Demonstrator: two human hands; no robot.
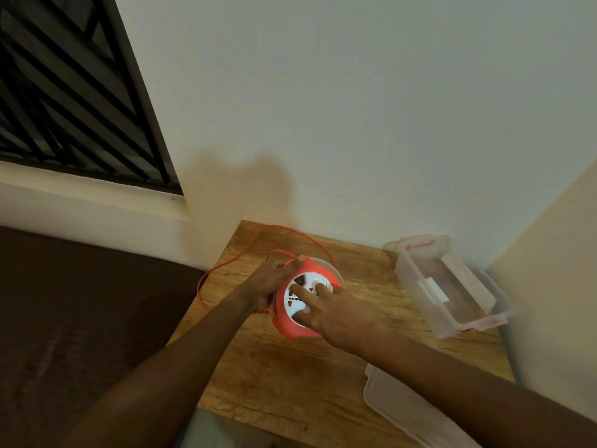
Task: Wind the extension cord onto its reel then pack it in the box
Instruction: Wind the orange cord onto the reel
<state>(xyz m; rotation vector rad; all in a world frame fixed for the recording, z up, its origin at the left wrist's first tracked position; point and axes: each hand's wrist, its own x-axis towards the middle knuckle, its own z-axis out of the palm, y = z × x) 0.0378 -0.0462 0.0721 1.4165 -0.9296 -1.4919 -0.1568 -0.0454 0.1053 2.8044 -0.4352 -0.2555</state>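
Note:
An orange and white cord reel (292,324) stands tilted on the wooden table (284,376). My right hand (326,310) presses on its white socket face, with fingers spread over the sockets. My left hand (269,279) grips the reel's left edge and pinches the thin orange cord (206,279) against the rim. The loose cord loops over the table's back left corner and hangs off the left side. A clear plastic box (452,286) sits open at the right rear of the table.
The box's clear lid (410,412) lies at the table's front right corner. White walls close in behind and to the right. A dark brown surface (80,318) lies left of the table, under a barred window (64,92).

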